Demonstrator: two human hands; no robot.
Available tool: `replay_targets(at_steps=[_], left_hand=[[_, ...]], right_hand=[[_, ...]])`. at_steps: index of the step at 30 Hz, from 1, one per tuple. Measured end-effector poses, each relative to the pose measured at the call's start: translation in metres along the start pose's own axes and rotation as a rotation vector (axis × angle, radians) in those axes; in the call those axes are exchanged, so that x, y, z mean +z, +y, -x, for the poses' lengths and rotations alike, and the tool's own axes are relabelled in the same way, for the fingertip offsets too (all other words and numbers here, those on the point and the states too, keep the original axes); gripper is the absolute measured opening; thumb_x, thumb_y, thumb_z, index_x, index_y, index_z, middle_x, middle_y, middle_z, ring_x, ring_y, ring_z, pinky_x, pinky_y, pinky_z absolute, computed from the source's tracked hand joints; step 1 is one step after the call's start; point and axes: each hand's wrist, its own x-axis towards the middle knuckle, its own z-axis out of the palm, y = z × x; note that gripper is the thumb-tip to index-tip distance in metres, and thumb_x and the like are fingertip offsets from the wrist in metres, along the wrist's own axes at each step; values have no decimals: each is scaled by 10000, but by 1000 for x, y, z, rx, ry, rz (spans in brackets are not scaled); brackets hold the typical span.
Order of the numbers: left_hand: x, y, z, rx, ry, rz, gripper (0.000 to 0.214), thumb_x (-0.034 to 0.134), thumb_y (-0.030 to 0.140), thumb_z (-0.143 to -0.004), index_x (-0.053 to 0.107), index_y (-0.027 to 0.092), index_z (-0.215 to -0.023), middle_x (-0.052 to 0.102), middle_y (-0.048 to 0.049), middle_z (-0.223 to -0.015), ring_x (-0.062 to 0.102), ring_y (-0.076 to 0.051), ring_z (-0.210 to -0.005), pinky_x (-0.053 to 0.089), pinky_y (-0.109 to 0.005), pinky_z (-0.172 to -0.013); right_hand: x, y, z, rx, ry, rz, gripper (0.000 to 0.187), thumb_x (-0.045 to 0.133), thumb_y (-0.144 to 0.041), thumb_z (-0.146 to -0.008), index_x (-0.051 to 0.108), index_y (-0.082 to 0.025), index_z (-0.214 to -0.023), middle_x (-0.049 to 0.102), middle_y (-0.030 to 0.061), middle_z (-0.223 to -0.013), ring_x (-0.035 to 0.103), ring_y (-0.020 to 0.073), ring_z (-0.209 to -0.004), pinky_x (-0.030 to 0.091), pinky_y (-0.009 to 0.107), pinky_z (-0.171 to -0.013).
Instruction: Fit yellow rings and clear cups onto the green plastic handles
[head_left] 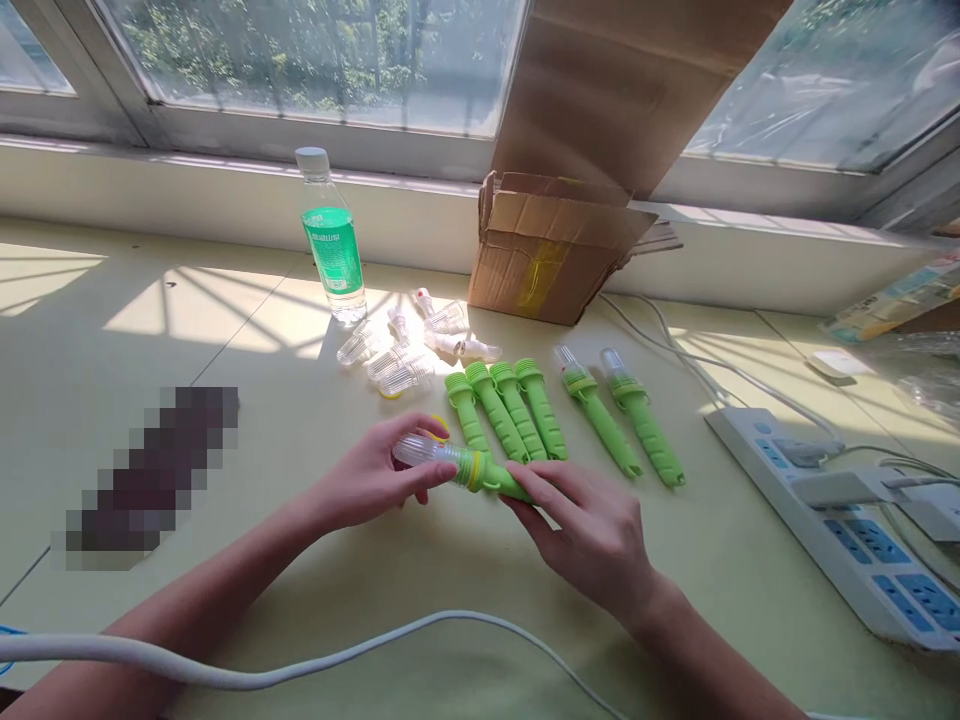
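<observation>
Cap (420,452) gripped in left hand (366,475), handle (493,477) in right hand (592,528): best kept coaxial and turned gently to avoid cross-threading.

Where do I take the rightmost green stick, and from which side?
Probably mid-handle, from the near right. The handle is slim and grooved, and slants away from the clear cap toward the near right; the other capped stick lies on its left.
</observation>
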Motion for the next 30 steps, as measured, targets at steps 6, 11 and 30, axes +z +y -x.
replay_targets(at_steps=[6,11,30], left_hand=[[6,4,-1,-96,48,37,416,455,544,-869,555,145,-807,467,55,-495,449,-53,-365,350,-141,-352],[11,1,4,12,108,-52,367,495,472,-871,536,148,-703,433,72,-427,390,-34,-337,303,-129,-352],[13,-7,10,408,391,-395,363,437,289,-882,585,144,-584,447,30,-461,369,-58,-414,313,-186,-429]], right_hand=[[-4,-3,-1,-89,-35,32,320,648,-155,-816,624,-197,-1132,715,66,-837,646,178,-689,489,305,-656],[-3,-7,0,133,-91,-185,176,538,-236,-899,678,-166,-979,684,40,-687,618,147,-574,452,253,-531],[-9,-23,-8,546,-652,-872,384,404,-439,-944,639,-162,-822,516,-27,-528,435,92,-417,353,201,-379]])
